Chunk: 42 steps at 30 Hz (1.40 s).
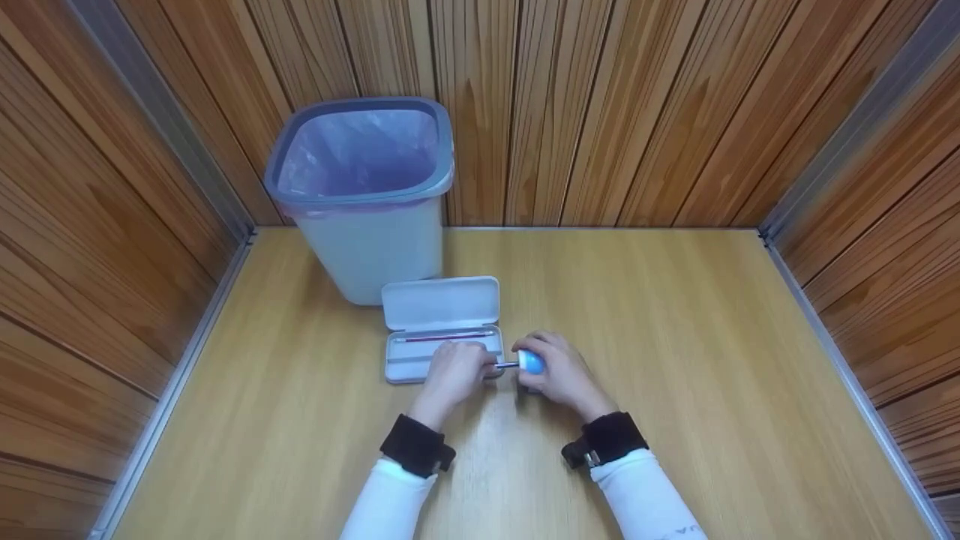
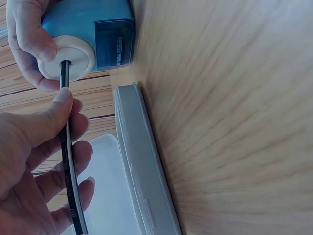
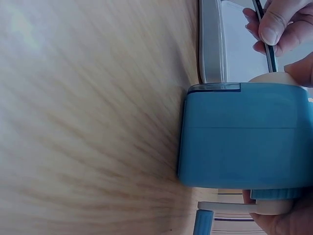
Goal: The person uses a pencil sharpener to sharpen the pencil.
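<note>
My left hand pinches a dark pencil with a silver stripe between thumb and fingers. The pencil's far end sits in the hole of the cream round front of a blue crank pencil sharpener. My right hand grips this sharpener, which stands on the table with its crank handle hanging down on the side away from the pencil. Beneath and beyond the left hand lies an open light-grey pencil case, with a thin red pencil in its tray. The pencil's tip is hidden inside the sharpener.
Behind the pencil case stands a pale waste bin with a blue-grey rim and a plastic liner. The wooden table is enclosed by wood-panelled walls at the back and both sides, with metal edging along the corners.
</note>
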{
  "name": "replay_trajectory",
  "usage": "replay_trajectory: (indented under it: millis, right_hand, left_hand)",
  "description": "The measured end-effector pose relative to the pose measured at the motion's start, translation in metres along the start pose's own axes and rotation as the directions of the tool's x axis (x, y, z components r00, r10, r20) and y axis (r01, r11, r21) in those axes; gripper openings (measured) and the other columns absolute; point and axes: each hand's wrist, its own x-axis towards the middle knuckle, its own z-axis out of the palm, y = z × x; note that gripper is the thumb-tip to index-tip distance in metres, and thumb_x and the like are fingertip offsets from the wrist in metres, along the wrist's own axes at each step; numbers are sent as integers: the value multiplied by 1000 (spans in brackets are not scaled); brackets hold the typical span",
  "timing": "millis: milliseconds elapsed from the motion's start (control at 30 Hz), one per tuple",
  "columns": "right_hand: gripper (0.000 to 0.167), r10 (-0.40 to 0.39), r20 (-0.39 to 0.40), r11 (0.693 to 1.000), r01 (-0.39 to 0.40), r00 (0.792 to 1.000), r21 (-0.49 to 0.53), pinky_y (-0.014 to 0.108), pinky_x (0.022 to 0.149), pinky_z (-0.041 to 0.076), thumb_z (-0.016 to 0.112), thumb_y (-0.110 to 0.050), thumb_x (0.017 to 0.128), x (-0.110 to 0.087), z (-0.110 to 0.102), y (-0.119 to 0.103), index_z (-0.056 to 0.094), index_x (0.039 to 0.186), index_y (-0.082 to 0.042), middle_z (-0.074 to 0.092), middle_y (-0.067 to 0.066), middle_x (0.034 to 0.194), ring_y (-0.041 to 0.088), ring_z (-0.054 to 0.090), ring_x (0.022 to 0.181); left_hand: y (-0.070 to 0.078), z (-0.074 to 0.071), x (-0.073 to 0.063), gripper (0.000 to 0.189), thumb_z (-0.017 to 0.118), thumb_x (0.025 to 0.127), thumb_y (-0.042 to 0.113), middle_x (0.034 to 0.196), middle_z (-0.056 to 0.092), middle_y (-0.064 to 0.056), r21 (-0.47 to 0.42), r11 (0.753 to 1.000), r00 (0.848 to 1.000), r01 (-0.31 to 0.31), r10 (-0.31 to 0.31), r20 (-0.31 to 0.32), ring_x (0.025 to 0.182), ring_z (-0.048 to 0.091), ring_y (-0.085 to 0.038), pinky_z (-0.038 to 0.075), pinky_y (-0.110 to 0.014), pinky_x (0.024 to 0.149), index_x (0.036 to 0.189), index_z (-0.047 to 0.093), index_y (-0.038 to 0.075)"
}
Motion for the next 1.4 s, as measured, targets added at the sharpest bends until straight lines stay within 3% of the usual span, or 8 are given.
replay_trajectory:
  millis: [233,633,1100,1400]
  right_hand:
    - [33,-14,-2,1000,14,1000,-9,43,89,45,78,-17,78,1,0,2,70,110,-20,60,0,115,25,53,108]
    - [36,50,16,999,-50,999,0,45,93,44,79,-19,79,0,0,-2,69,113,-22,58,1,120,25,51,111]
    - [35,8,3,1000,-8,1000,-14,44,91,44,78,-20,79,-1,-1,-2,69,113,-20,60,1,117,25,52,110]
    - [36,35,5,999,-35,999,-16,46,94,44,78,-22,80,-4,1,-2,69,115,-21,59,1,122,26,51,114]
  left_hand:
    - [-1,1,1,10,76,84,21,65,61,7,-2,1000,1000,-3,3,14,61,57,-15,44,-34,59,74,76,22]
    - [-3,-2,0,5,77,84,26,71,64,9,-38,999,997,13,-10,80,65,58,-12,46,-31,64,83,79,22]
    - [-4,-2,-3,10,76,85,30,68,62,8,-22,1000,998,-8,9,61,64,58,-13,45,-32,62,82,80,21]
    - [-6,-1,-5,9,76,85,28,71,65,8,-55,998,997,16,-11,80,65,59,-12,46,-31,66,88,80,21]
